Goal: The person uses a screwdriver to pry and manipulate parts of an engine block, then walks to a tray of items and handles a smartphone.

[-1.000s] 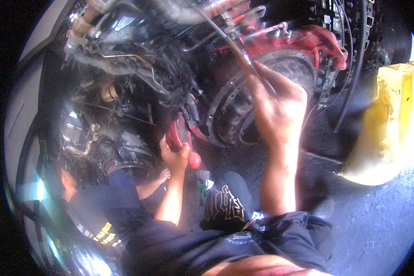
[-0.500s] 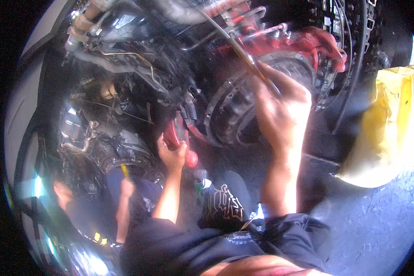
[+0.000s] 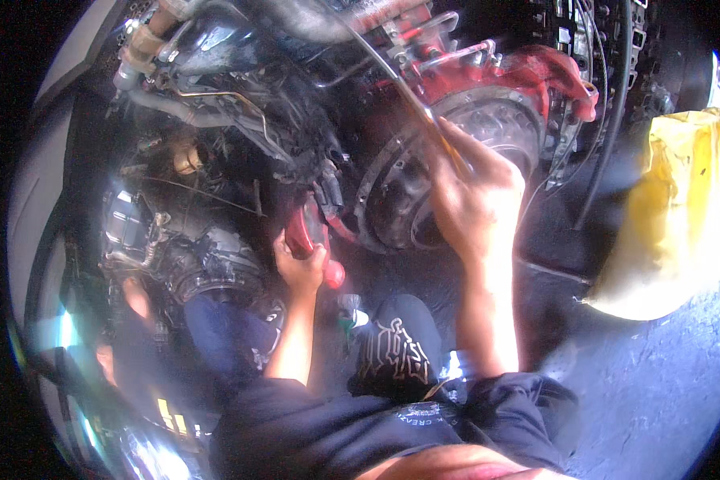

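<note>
Dark, grimy machinery (image 3: 208,136) of pipes, hoses and cast parts fills the upper left. The dark floor (image 3: 624,392), its surface rough and patchily lit, spreads at the lower right. Right of centre is a round metal casing (image 3: 396,192) with a flat, pale rim, below a curved red-painted housing (image 3: 528,76). A yellow sack (image 3: 676,208), creased and crumpled at its top, stands at the right. The slender, shiny metal rod (image 3: 400,86) slants up and left from the right hand (image 3: 480,188), which is closed round its lower end; where its far end rests I cannot tell. The hands are apart: lower and to the left, the left hand (image 3: 300,268) grips a smooth red piece (image 3: 301,228), with a rounded red knob (image 3: 334,274) just beside it.
</note>
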Motion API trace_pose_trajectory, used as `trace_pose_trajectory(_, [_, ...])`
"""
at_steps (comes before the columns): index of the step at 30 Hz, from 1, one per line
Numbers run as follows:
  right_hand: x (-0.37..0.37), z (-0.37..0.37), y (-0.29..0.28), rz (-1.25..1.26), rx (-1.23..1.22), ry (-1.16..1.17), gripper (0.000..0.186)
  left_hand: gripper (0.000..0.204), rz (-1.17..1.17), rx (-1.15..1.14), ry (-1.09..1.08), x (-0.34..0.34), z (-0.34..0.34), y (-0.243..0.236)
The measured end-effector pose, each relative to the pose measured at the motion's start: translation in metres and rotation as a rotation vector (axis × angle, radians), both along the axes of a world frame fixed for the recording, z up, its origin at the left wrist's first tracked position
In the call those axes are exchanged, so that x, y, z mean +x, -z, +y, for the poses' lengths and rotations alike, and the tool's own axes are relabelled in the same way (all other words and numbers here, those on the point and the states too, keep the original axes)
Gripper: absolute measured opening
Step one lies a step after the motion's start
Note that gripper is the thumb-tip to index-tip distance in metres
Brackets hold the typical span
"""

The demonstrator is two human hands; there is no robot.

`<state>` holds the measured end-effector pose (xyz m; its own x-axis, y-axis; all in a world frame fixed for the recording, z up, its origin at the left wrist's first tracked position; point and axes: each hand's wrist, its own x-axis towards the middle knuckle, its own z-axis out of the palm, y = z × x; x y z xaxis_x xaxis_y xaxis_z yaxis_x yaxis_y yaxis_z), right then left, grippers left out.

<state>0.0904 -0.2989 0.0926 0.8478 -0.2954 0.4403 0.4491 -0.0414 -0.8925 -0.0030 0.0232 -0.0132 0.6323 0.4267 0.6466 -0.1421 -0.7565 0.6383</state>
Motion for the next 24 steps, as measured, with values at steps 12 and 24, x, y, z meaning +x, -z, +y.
trace_pose_trajectory(12, [0.007,0.0,-0.002,-0.005,0.114,-0.077,0.024,0.063,0.012,-0.095,0.022,-0.001,-0.014,-0.007])
trace_pose_trajectory(24, [0.011,-0.006,0.006,0.017,0.096,-0.085,0.024,0.065,0.024,-0.05,0.002,0.0,-0.009,-0.004])
